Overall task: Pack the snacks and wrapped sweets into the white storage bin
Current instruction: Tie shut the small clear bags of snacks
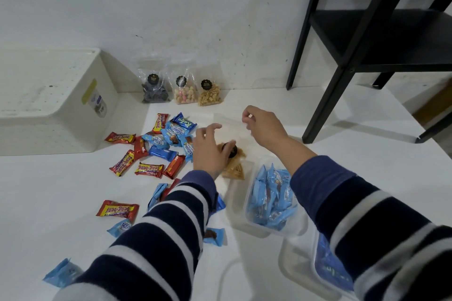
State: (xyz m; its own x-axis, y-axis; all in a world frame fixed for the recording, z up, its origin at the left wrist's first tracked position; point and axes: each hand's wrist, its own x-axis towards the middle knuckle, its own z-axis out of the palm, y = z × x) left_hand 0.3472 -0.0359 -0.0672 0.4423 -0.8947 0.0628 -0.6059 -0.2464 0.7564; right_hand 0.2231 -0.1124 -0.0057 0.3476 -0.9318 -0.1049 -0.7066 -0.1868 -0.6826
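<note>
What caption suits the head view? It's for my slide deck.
Both hands grasp a clear snack bag among scattered sweets; white bin waits upside down.

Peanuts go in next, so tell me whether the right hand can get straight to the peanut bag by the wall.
Probably yes. The right hand is pinching the top of the clear snack bag, so it must let go first. Beyond it, bare floor leads to the peanut bag; nothing stands between.

Both arms wore long sleeves banded in dark navy and white. The left sleeve (156, 227), entering from seven o'clock, showed broad navy stripes split by narrower white ones, ending in a plain blue cuff. The right sleeve (362, 208), from five o'clock, carried the same pattern and a like cuff. Both hands were bare.
</note>
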